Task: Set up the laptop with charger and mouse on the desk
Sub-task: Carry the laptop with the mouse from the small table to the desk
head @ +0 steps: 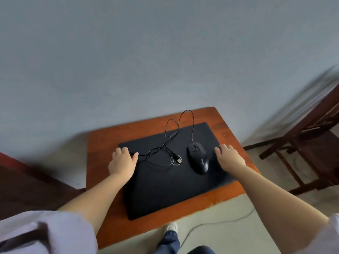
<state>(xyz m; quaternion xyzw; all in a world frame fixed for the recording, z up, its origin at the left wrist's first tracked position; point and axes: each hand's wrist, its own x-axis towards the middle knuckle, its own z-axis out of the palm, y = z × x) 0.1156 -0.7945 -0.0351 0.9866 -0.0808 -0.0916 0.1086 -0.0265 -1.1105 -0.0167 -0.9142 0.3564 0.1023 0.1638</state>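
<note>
**Closed laptop on the desk, a hand at each side edge**

The laptop [165,182] lies shut and flat in the lower middle of the frame, a matte black slab turned slightly askew on the small reddish-brown desk [102,143]. A faint round emblem shows on its lid near the centre. On the lid, right of centre, sits a black wired mouse [198,158] with pale lettering on its back. Its thin black cable [176,129] loops up past the laptop's far edge, curls back over the lid and ends in a USB plug [178,160] lying on the emblem.

The left hand [122,162] rests palm down at the laptop's left edge, fingers loosely spread and curled over the rim, thumb lying on the lid; it holds nothing else. The right hand [229,156] is at the right edge, palm down, fingers bent over the side; whether they grip the edge cannot be told.

The desk stands against a pale grey-blue wall [165,52]. A dark wooden chair [310,143] is at the right of the frame, blurred. Below the desk a white shoe [171,227] and blue trouser leg [169,242] show, with a cord [211,224] trailing over the pale floor.
</note>
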